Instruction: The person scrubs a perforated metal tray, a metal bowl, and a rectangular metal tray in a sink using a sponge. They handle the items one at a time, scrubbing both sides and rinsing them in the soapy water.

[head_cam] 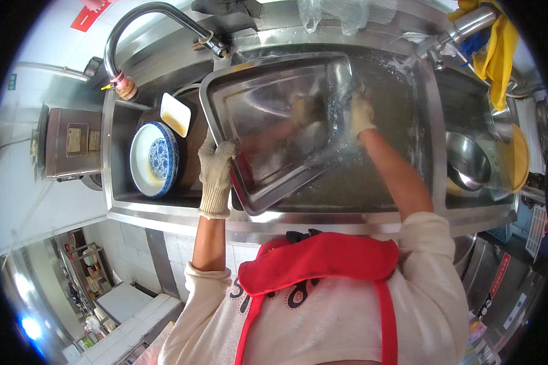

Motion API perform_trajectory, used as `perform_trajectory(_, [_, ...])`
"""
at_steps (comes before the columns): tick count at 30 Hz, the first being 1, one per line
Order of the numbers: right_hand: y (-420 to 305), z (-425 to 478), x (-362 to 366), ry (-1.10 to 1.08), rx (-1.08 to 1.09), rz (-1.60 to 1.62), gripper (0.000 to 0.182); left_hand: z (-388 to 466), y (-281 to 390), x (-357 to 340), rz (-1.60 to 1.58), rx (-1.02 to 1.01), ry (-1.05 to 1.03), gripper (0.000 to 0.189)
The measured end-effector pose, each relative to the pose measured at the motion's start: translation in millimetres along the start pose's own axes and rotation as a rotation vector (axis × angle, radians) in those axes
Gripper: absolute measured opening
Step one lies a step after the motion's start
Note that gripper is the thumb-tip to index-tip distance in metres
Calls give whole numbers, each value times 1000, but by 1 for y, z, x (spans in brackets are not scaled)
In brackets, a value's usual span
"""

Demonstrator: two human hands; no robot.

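Observation:
A large rectangular stainless steel tray (274,105) is tilted over the middle sink basin (388,178), its right part wet and touching the water. My left hand (217,157), in a pale knitted glove, grips the tray's left rim. Close to the tray's right edge is my right hand (363,112), also gloved and blurred; its fingers are partly lost in splashing water, so whether it touches the tray is unclear. The tray's surface reflects the right arm. In the left basin lie a blue-and-white patterned bowl (153,159) and a small white rectangular dish (176,114).
A curved chrome faucet (150,11) arches over the left basin. The right basin holds a steel bowl (468,159), beside a yellow round item (518,157). Yellow gloves (497,59) hang over a pipe at the upper right. Clear plastic bags (342,16) lie on the back ledge.

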State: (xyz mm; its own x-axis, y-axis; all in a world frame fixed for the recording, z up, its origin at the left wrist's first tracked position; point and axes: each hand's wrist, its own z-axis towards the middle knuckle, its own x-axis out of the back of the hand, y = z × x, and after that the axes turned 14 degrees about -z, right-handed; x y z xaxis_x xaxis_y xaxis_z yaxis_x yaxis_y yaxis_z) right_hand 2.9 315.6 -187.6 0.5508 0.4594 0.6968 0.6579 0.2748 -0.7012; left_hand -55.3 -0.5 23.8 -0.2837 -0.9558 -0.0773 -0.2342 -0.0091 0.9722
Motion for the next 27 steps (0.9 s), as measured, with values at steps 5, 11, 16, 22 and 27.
perform_trajectory(5, [-93,12,49,53,15,225,32,-1,3,0,94,-16,-39,31])
perform_trajectory(11, [-140,-15,47,201,656,22,20,3,10,-37,174,-22,-95,36])
perform_trajectory(16, [-226,-87,68,-34,816,-109,18,14,-8,-40,239,-137,-178,38])
perform_trajectory(22, [-213,-60,55,187,1487,-321,34,23,-19,-41,623,-446,-92,66])
perform_trajectory(27, [-208,-50,139,-120,1456,-3,42,18,19,-64,729,-559,-218,44])
